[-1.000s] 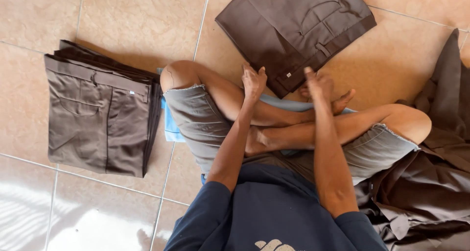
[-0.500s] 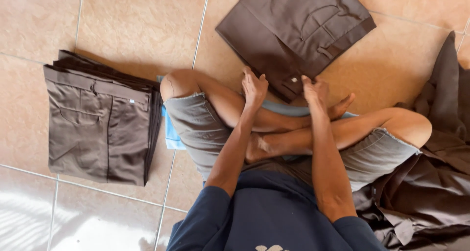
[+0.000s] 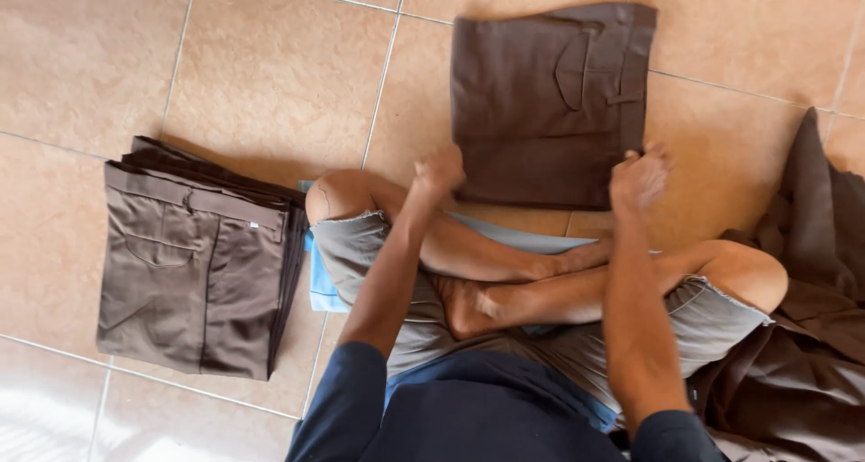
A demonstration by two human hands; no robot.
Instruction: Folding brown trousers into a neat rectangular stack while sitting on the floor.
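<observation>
I sit cross-legged on a tiled floor. A folded brown pair of trousers (image 3: 550, 101) lies flat on the tiles just beyond my shins. My left hand (image 3: 440, 169) grips its near left corner with curled fingers. My right hand (image 3: 638, 178) pinches its near right corner. The garment's back pocket faces up, towards the upper right.
A stack of folded brown trousers (image 3: 194, 264) lies on the floor to my left. A heap of loose brown cloth (image 3: 802, 336) is piled at my right knee. A light blue mat (image 3: 324, 286) shows under my legs. Beige floor tiles (image 3: 270, 74) surround everything.
The folded garment, which lay askew, now lies square to me. Both hands have moved apart from its near edge to its two near corners.
</observation>
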